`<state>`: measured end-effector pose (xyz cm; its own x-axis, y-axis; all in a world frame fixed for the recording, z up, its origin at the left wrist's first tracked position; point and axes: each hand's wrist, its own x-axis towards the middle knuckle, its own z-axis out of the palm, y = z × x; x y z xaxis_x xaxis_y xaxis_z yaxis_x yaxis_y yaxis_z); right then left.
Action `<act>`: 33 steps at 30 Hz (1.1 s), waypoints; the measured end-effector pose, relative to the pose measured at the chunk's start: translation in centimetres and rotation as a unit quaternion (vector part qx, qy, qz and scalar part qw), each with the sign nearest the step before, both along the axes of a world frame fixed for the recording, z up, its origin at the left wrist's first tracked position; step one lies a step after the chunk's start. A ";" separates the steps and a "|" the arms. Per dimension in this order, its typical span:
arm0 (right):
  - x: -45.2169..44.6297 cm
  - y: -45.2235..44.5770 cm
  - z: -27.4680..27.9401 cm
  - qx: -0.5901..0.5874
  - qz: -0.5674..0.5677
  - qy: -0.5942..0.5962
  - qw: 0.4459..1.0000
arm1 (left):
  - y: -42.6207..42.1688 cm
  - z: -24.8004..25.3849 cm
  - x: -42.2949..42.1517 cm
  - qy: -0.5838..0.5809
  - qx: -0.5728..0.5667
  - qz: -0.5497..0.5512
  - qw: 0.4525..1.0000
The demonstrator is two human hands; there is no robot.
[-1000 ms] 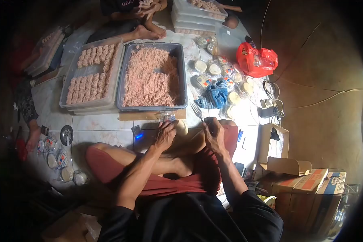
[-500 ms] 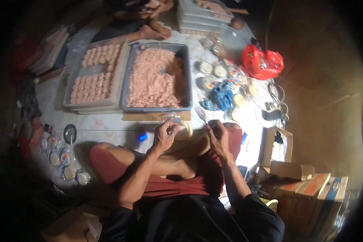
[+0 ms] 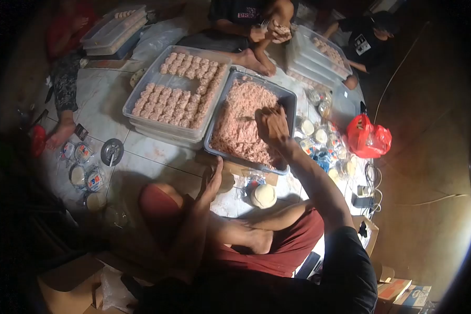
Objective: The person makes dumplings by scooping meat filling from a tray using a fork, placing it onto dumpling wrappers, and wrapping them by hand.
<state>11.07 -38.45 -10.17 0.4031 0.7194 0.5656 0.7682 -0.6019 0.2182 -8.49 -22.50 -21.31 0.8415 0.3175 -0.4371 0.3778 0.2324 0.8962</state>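
Note:
My right hand (image 3: 273, 125) reaches into a grey tub (image 3: 208, 137) of pink minced mixture (image 3: 246, 97). Its fingers are closed on a fork (image 3: 247, 119), whose head is at the mixture and partly hard to see. My left hand (image 3: 213, 180) is raised in front of the tub, fingers stretched out and seen edge-on, with nothing visible in it. Between my legs and the tub lies a pale round stack (image 3: 264, 196), beside crumpled clear plastic packaging (image 3: 254, 183).
Left of the tub, a clear tray (image 3: 126, 111) holds rows of pink shaped pieces. Wrapped packs (image 3: 322, 137) and a red plastic bag (image 3: 369, 137) lie at right. A metal dish (image 3: 112, 152) sits at left. Co-workers sit beyond; one person's hand (image 3: 257, 34) holds a fork.
My right hand has moved forward from near my lap into the tub with the fork. The left hand has left the pale stack and now shows straightened fingers. The view has shifted.

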 end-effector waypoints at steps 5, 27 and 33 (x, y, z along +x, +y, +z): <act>6.1 7.1 0.1 -0.130 -0.089 0.047 0.986 | 0.7 -3.0 1.9 0.028 0.077 0.005 0.997; 3.3 6.5 -4.1 -0.370 0.090 -0.047 0.923 | 0.2 -1.0 1.7 0.020 0.084 0.014 0.996; 5.4 6.9 -1.0 -0.165 -0.034 0.039 0.985 | 0.0 -2.4 2.1 0.013 0.086 0.016 0.996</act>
